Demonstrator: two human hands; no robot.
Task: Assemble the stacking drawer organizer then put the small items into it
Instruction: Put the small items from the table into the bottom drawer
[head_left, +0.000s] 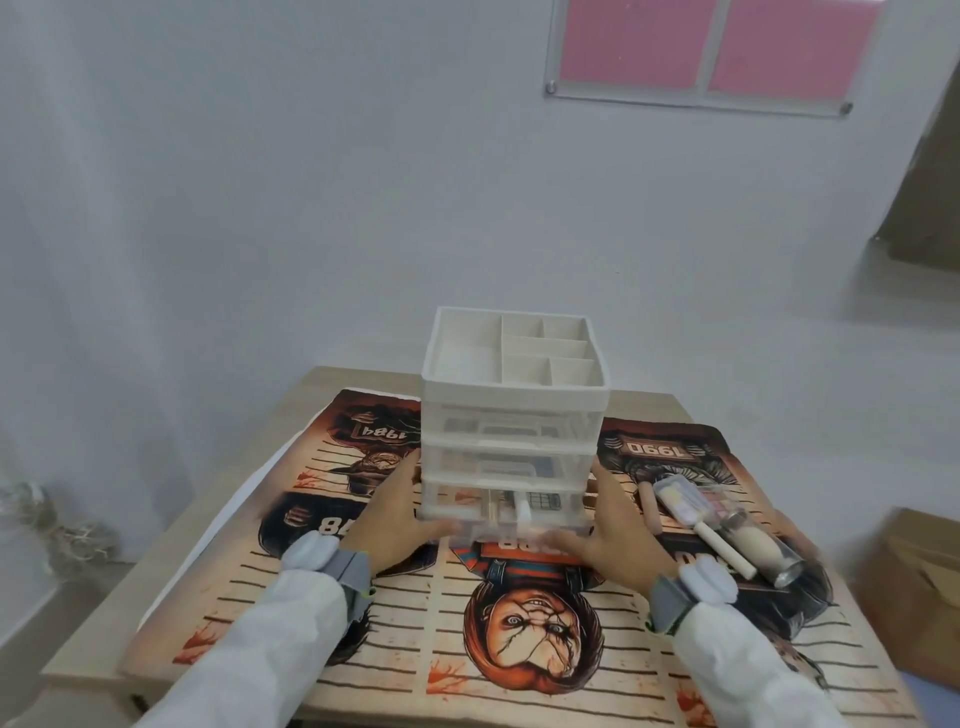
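Head view
Organizer (511, 415): white stacked unit, upright, standing on the mat toward the table's far edge, about midway between its left and right edges.
Top tray (514, 353): open-topped, divided into one large compartment on the left and several smaller ones on the right; nothing visible inside.
Drawers: three clear drawers stacked below the tray; the upper two sit flush in the frame.
Bottom drawer (511, 525): clear, pulled partly out toward the person; contents blurred, cannot tell.
Left hand (402, 519): fingers along the organizer's lower left side, thumb at the bottom drawer's front left corner; grasping the drawer.
Right hand (610, 525): fingers along the organizer's lower right side, thumb at the drawer's front right corner; grasping the drawer.
Wrists: grey band with a pale module on each; white sleeves below.
Small items (722, 530): cluster on the mat just right of the right hand, toward the table's right edge; includes a clear pouch, a pale stick, a pink rod and a clear tube with a metal end.
Mat (467, 670): printed cloth with a doll face and the numbers 1984 and 1990, covering most of the table.
Table (93, 623): light wood, set against a white wall.
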